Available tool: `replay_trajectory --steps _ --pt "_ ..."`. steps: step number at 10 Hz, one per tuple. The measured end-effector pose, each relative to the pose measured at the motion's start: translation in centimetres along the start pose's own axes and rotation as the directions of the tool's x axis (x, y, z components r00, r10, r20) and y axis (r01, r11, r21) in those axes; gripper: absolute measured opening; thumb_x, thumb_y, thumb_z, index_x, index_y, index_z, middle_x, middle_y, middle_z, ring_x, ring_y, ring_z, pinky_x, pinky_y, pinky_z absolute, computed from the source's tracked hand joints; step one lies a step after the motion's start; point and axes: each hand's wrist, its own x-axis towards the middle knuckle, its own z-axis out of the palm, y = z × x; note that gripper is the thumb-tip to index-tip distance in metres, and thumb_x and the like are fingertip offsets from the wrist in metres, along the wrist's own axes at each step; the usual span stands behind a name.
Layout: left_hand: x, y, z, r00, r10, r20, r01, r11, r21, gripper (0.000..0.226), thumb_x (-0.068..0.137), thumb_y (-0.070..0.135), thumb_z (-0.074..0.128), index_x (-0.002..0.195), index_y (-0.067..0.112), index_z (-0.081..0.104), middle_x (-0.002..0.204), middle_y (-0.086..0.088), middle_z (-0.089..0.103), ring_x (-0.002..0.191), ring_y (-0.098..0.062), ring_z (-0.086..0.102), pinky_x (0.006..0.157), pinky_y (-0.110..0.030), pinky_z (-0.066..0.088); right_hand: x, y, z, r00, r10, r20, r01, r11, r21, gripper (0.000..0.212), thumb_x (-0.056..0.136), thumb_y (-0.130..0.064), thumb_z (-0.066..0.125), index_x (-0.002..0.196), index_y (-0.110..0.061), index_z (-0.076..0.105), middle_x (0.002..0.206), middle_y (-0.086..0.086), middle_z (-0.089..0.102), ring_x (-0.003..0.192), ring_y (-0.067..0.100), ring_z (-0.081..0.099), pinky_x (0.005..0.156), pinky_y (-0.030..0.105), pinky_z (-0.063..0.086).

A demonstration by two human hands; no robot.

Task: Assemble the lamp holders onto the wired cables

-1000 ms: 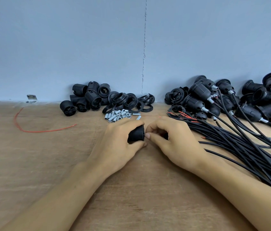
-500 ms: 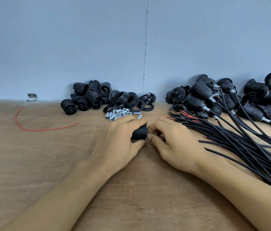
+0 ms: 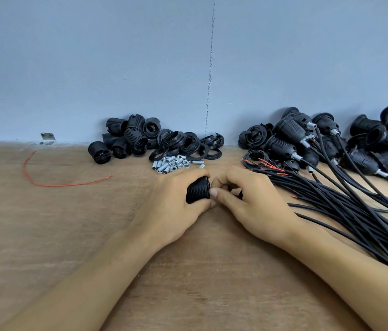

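Where the two hands meet mid-worktop (image 3: 200,271), the left hand (image 3: 171,209) has its fingers (image 3: 188,175) wrapped round a ribbed black lamp holder (image 3: 196,192) lying on its side. The right hand (image 3: 255,206) pinches the holder's right end with curled fingers. Black cables (image 3: 345,206) fan out beside the right hand. Loose holders (image 3: 126,139), rings (image 3: 188,144) and small metal tubes (image 3: 171,163) lie near the wall.

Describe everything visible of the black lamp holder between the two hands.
The lamp holder is a short black cylinder, plastic by its look, with fine ridges round its side. It lies sideways, its axis running left to right, low over the wooden table. The left hand grips it, fingers over the top, thumb beneath. The right hand pinches at its right end and hides it; whether a cable enters there cannot be told.
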Motion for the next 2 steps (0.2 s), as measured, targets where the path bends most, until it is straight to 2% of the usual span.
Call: replay_trajectory --steps 1,2 --pt "-0.03 0.03 -0.09 0.998 -0.037 -0.041 0.037 0.999 -0.003 0.030 0.074 0.050 0.068 0.098 0.031 0.068 0.085 0.015 0.063 0.083 -0.005 0.058 0.070 -0.016 0.041 0.12 -0.62 -0.12 0.998 0.016 -0.056 -0.011 0.996 0.083 0.012 0.094 -0.023 0.068 0.083 -0.027 0.067 0.079 -0.016 0.064 0.082 0.007 0.060 0.075 0.023 0.048" --pt "-0.19 0.05 -0.02 0.997 -0.071 -0.026 0.072 0.997 0.040 0.036 0.073 0.055 0.065 0.102 0.035 0.067 0.087 0.018 0.061 0.085 -0.002 0.057 0.068 -0.014 0.039 0.05 -1.03 -0.41 0.986 0.112 -0.124 -0.088 0.979 0.184 0.013 0.097 -0.028 0.064 0.086 -0.034 0.066 0.083 -0.018 0.066 0.085 0.003 0.062 0.073 0.016 0.047"
